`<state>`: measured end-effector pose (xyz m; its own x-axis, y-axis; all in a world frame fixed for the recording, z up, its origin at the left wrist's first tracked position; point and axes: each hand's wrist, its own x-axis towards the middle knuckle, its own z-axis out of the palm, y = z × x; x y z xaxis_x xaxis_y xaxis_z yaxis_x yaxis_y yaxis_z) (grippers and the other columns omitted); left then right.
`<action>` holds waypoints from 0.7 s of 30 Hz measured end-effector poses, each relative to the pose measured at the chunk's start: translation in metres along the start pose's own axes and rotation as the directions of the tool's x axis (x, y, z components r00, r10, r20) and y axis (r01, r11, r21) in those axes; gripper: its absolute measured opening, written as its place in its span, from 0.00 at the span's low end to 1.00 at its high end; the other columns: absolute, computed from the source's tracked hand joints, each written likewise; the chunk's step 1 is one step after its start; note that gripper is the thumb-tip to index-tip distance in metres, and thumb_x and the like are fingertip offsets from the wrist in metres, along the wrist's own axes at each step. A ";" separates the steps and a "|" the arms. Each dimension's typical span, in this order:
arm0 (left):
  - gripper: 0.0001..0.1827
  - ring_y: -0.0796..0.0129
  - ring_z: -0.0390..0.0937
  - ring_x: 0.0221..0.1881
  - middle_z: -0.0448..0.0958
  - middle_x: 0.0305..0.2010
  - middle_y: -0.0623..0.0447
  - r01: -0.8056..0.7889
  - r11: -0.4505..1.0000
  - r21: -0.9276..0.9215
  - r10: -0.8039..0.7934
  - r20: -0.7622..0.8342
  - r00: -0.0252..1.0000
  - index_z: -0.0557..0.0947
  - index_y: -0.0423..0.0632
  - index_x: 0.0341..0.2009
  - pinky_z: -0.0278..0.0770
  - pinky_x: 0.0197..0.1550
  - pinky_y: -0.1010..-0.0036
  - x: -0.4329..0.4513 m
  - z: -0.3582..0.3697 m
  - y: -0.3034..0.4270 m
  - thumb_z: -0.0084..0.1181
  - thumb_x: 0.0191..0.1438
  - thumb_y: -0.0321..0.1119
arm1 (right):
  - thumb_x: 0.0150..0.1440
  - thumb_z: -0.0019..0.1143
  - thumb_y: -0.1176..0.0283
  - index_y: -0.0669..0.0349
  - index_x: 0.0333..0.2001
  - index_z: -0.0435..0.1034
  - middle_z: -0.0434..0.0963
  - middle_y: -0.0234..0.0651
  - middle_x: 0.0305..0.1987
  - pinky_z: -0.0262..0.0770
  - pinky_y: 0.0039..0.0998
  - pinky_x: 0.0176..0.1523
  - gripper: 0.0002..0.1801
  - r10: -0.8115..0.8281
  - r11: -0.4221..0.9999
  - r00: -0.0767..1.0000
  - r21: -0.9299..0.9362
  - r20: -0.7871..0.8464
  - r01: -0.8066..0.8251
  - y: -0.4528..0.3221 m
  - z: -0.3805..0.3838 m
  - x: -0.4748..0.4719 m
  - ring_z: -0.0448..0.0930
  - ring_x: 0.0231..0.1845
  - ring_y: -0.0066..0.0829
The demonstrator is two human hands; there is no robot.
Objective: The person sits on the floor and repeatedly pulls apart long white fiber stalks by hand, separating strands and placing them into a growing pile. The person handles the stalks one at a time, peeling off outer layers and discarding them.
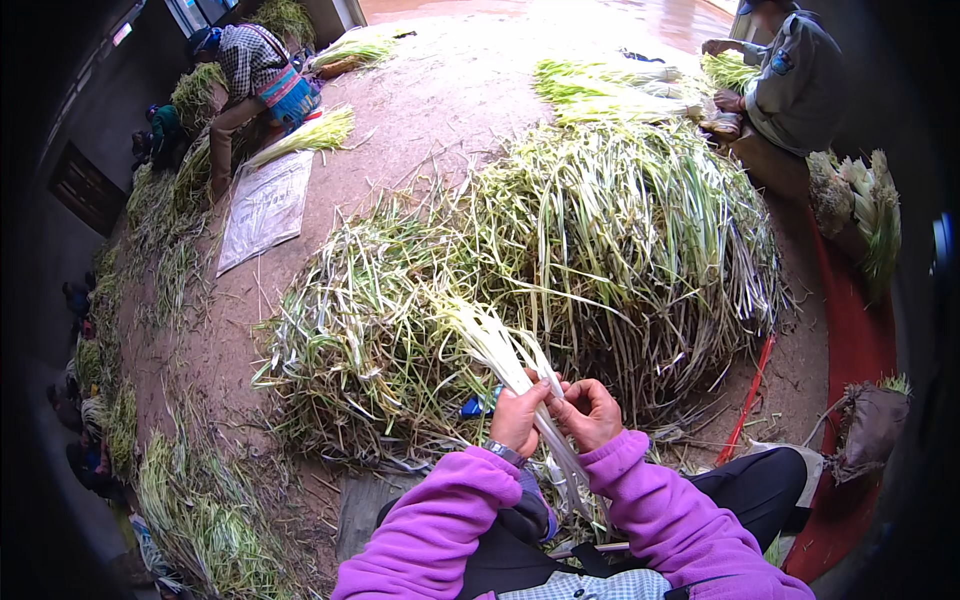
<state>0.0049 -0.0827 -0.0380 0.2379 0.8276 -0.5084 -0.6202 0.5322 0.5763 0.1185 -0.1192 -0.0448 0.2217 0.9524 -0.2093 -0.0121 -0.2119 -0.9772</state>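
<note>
My left hand (517, 420) is closed around a bundle of pale stalks (491, 341), whose yellow-green tips point away from me and whose white ends hang toward my lap. Close beside it, my right hand (589, 416) pinches a thinner stalk at the bundle's right side between thumb and fingers. Both hands come out of purple fleece sleeves, with a watch on the left wrist. Just beyond them lies a large heap of long green and partly dried leafy stalks (600, 247). Some trimmings lie below my hands, partly hidden by my arms.
A person (251, 75) bends over stalks at upper left, near a white sack (266, 202). Another person (795, 82) sits at upper right, beside laid-out bundles (615, 94). A red strip (847, 360) runs along the right. More stalks (210, 525) lie at lower left.
</note>
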 end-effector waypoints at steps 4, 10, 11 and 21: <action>0.08 0.61 0.73 0.34 0.71 0.33 0.43 -0.012 1.000 -0.004 0.012 -0.011 1.000 0.65 0.39 0.37 0.74 0.35 0.71 0.000 -0.002 -0.002 0.45 0.50 0.23 | 0.44 0.59 0.73 0.64 0.27 0.64 0.70 0.31 0.27 0.71 0.20 0.29 0.11 -0.019 0.999 1.000 0.030 0.023 0.018 0.004 0.001 0.000 0.71 0.27 0.18; 0.09 0.62 0.72 0.33 0.71 0.32 0.45 -0.015 0.999 0.033 0.016 -0.031 0.999 0.65 0.39 0.37 0.74 0.34 0.71 -0.003 0.004 0.002 0.45 0.50 0.24 | 0.49 0.55 0.74 0.62 0.30 0.60 0.71 0.30 0.28 0.72 0.18 0.25 0.10 -0.059 0.998 0.995 -0.032 0.079 0.062 0.010 -0.004 0.001 0.73 0.27 0.17; 0.09 0.62 0.72 0.33 0.71 0.32 0.45 -0.014 0.999 0.036 0.015 -0.034 0.999 0.64 0.39 0.37 0.74 0.33 0.71 -0.003 0.004 0.002 0.45 0.50 0.24 | 0.49 0.55 0.74 0.62 0.30 0.60 0.71 0.30 0.28 0.72 0.18 0.25 0.10 -0.052 0.998 0.995 -0.019 0.081 0.054 0.007 -0.003 0.001 0.73 0.27 0.17; 0.10 0.62 0.73 0.32 0.69 0.32 0.46 -0.044 0.999 0.007 0.045 -0.032 0.998 0.62 0.44 0.37 0.75 0.31 0.70 0.000 -0.002 -0.002 0.46 0.50 0.23 | 0.50 0.53 0.73 0.60 0.31 0.59 0.70 0.28 0.28 0.74 0.18 0.25 0.10 0.103 0.963 0.982 0.232 0.158 -0.138 -0.013 -0.003 -0.003 0.74 0.29 0.19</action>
<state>0.0045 -0.0841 -0.0409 0.1859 0.8443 -0.5025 -0.6245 0.4964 0.6030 0.1208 -0.1196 -0.0317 0.0629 0.9481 -0.3116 -0.2687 -0.2846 -0.9202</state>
